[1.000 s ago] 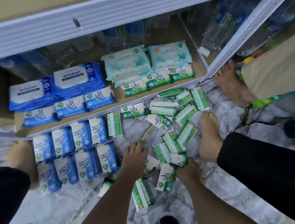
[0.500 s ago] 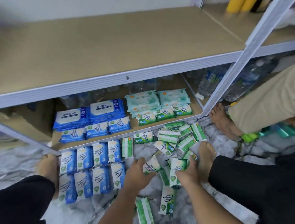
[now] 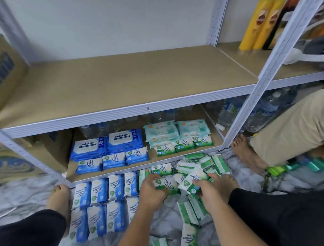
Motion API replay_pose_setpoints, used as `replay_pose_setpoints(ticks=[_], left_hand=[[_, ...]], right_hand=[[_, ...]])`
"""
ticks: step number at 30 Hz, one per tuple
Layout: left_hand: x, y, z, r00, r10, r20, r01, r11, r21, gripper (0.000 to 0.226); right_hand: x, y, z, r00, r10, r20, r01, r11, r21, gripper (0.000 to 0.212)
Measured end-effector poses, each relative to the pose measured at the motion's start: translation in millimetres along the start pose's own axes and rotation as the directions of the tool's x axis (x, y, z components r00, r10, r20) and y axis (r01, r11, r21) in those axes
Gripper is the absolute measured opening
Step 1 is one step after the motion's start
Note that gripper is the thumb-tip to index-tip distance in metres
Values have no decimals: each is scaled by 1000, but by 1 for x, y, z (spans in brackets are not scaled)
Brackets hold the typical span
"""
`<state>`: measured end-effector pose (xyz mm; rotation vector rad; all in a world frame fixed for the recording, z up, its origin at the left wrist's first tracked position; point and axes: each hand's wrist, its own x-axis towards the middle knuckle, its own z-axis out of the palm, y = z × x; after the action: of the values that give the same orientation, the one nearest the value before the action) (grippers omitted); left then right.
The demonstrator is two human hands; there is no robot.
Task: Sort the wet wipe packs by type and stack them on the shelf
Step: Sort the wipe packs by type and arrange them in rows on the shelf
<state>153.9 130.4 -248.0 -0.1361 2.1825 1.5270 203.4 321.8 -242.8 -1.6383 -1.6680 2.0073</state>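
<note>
My left hand (image 3: 151,191) grips a small green wipe pack (image 3: 166,184) above the floor. Beside it my right hand (image 3: 210,187) holds another green pack (image 3: 192,179), tilted. More green packs (image 3: 202,163) lie loose on the marble floor behind and below my hands. Several small blue packs (image 3: 103,205) sit in two rows on the floor to the left. The bottom shelf (image 3: 111,174) carries big blue antabax packs (image 3: 106,144), small blue packs (image 3: 112,160), pale teal packs (image 3: 176,129) and three small green packs (image 3: 184,145).
The wide middle shelf (image 3: 118,83) is bare board. Cardboard boxes (image 3: 1,68) stand at the left, yellow tubes (image 3: 259,23) at the upper right. Water bottles (image 3: 231,110) fill the back of the bottom shelf. Another person's foot (image 3: 246,152) is by the upright post (image 3: 266,68).
Both hands have picked green packs up off the floor and lifted them. My head has tilted up, bringing the bare middle shelf and the wall into view.
</note>
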Motion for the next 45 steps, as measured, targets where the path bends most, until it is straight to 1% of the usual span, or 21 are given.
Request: replay_pose_setpoints(ticks=[3, 5, 11, 14, 17, 18, 20, 22, 23, 25, 27, 29, 32, 34, 35, 36, 38, 39, 40, 42, 45], left_hand=[[10, 9, 5, 996, 22, -84, -25, 999, -29, 48], [22, 13, 9, 993, 43, -107, -47, 998, -34, 46], [89, 21, 20, 977, 53, -205, -68, 995, -67, 45], [136, 18, 23, 961, 66, -268, -73, 997, -16, 47], [178, 13, 27, 938, 43, -345, -32, 999, 39, 50], [192, 11, 29, 935, 41, -353, -21, 998, 60, 51], [218, 3, 33, 937, 28, -349, 2, 996, 84, 52], [239, -5, 39, 943, -4, -334, 35, 995, 88, 54], [246, -9, 42, 944, -11, -330, 47, 994, 101, 56], [256, -15, 48, 943, -12, -331, 56, 991, 124, 59], [262, -16, 54, 941, 18, -339, 33, 989, 144, 61], [263, -15, 59, 933, 48, -356, 27, 979, 203, 66], [258, -14, 64, 899, 100, -427, 39, 952, 304, 74], [253, -15, 71, 853, 233, -467, -19, 909, 417, 70], [250, -14, 75, 833, 324, -448, -82, 873, 481, 65], [248, -14, 80, 822, 412, -393, -157, 827, 539, 59], [245, -12, 92, 806, 550, -219, -303, 700, 646, 48], [246, -11, 99, 799, 587, -132, -356, 637, 684, 46], [248, -10, 105, 793, 605, -64, -392, 588, 708, 46], [257, -8, 114, 796, 604, 33, -428, 525, 736, 51], [273, -4, 122, 816, 563, 131, -433, 445, 784, 59]], right_hand=[[11, -6, 8, 999, 22, 27, -25, 993, 112, 63], [21, -12, 15, 999, 35, 27, -38, 989, 142, 64], [71, -32, 35, 999, 28, -36, -22, 988, 151, 60], [103, -43, 47, 998, 17, -65, -7, 988, 154, 68], [136, -49, 60, 995, 25, -93, -8, 983, 184, 73], [146, -49, 65, 996, 25, -85, -7, 978, 211, 70], [165, -48, 77, 996, 28, -85, -6, 968, 251, 56], [181, -45, 86, 993, 26, -114, 3, 969, 249, 43], [188, -44, 90, 993, 23, -120, 8, 968, 252, 41], [198, -43, 97, 993, 20, -118, 13, 963, 269, 46], [206, -43, 100, 992, 8, -123, 28, 957, 290, 45], [213, -46, 100, 989, -13, -148, 60, 946, 317, 44], [227, -54, 92, 974, -13, -228, 104, 915, 391, 47], [241, -61, 84, 951, 4, -309, 138, 888, 439, 50], [249, -64, 79, 938, 5, -347, 155, 887, 434, 50], [257, -66, 75, 925, -5, -381, 172, 897, 407, 50], [273, -71, 69, 900, -50, -432, 206, 925, 321, 50], [280, -72, 66, 892, -77, -446, 220, 934, 280, 50], [286, -74, 64, 887, -96, -452, 231, 940, 253, 50], [297, -76, 62, 887, -98, -452, 220, 949, 226, 50], [313, -74, 60, 890, -83, -448, 189, 962, 196, 52]])
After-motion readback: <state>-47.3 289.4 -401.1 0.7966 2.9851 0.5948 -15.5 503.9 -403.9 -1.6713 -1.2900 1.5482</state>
